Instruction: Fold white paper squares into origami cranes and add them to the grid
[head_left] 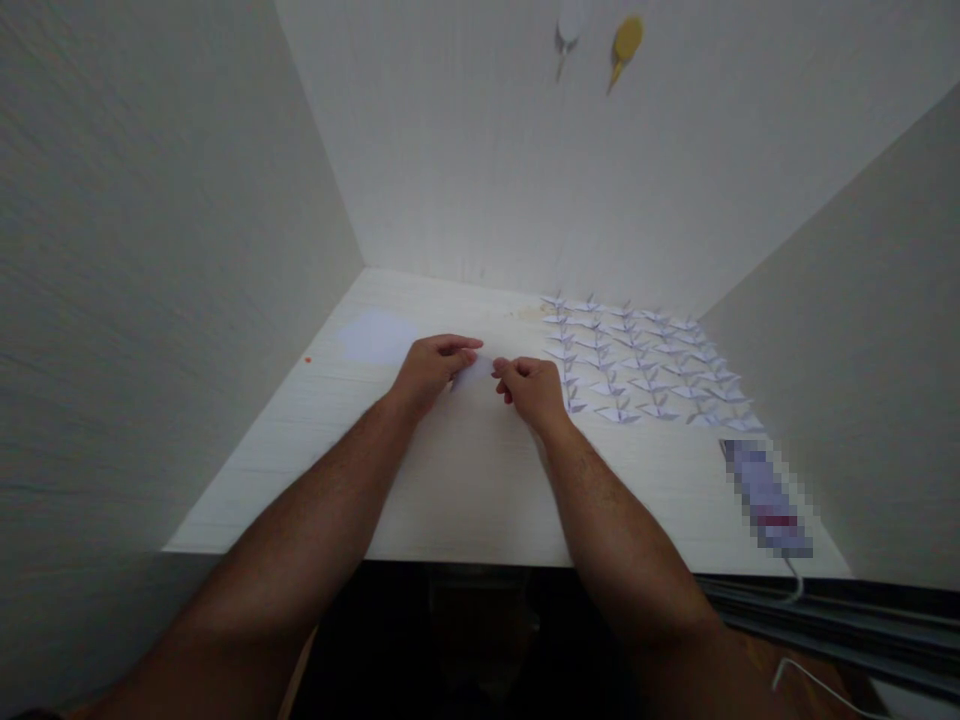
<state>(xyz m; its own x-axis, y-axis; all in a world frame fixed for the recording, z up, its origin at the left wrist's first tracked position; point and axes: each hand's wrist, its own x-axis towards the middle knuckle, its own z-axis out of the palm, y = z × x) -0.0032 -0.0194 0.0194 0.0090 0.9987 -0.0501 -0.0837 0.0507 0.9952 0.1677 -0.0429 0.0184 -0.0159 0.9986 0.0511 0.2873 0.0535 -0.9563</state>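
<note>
My left hand [436, 372] is closed, its thumb and fingers pinching a small piece of white folded paper [471, 374] just above the table. On the paper's other side, my right hand [531, 388] has its fingertips pressed together at the edge. How the paper is folded cannot be made out, since the fingers cover much of it. Rows of white paper cranes [634, 360] stand to the right of my right hand. Beyond my left hand lies a patch of white paper sheets [379, 335].
The white table [472, 480] is bounded by a left wall, a back wall and a right wall. A blurred-out device [766, 497] with a white cable lies near the right front corner. A white hook [570, 25] and a yellow hook [628, 38] are fixed on the back wall.
</note>
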